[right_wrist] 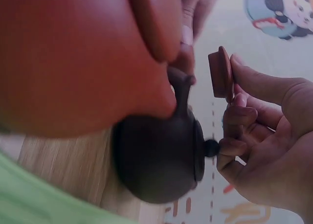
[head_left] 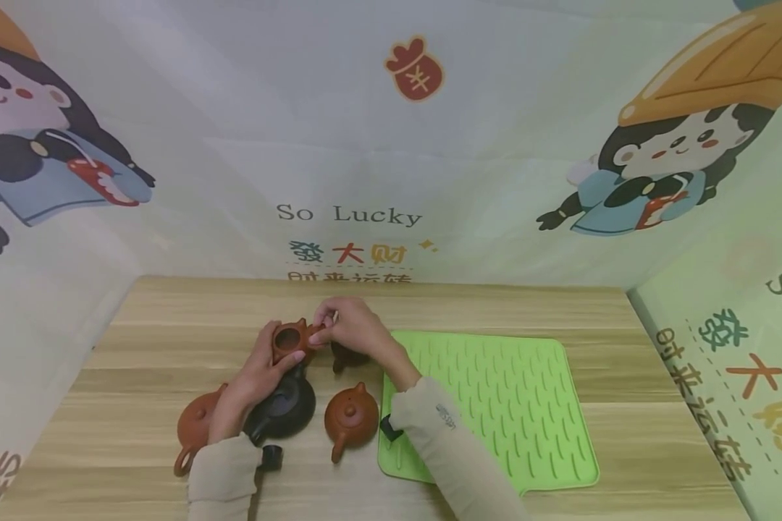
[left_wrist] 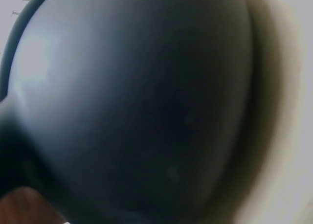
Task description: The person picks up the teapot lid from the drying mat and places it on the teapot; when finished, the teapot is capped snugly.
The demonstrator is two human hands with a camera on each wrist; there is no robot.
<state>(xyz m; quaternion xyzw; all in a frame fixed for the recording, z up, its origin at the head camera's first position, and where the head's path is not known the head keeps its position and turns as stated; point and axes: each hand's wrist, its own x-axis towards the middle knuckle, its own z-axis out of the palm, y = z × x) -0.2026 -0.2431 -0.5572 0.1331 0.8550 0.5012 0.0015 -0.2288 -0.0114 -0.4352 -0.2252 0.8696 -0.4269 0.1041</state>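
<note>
In the head view, my left hand (head_left: 261, 367) grips a small reddish-brown teapot (head_left: 295, 353), its round mouth uncovered and facing up. Just to its right, my right hand (head_left: 358, 329) pinches the matching lid (right_wrist: 221, 73) between thumb and fingers, beside the pot and apart from its mouth. Under the right hand stands a dark brown teapot (right_wrist: 156, 158) with its knobbed lid on, partly hidden in the head view. A black teapot (head_left: 289, 405) sits below the left wrist and fills most of the left wrist view.
Two more reddish teapots stand nearer the front: a lidded one (head_left: 358, 416) between the forearms, and another (head_left: 192, 423) partly behind the left forearm. A ridged green mat (head_left: 495, 412) lies under the right forearm. Printed cloth (head_left: 495, 217) walls the wooden table (head_left: 652, 405).
</note>
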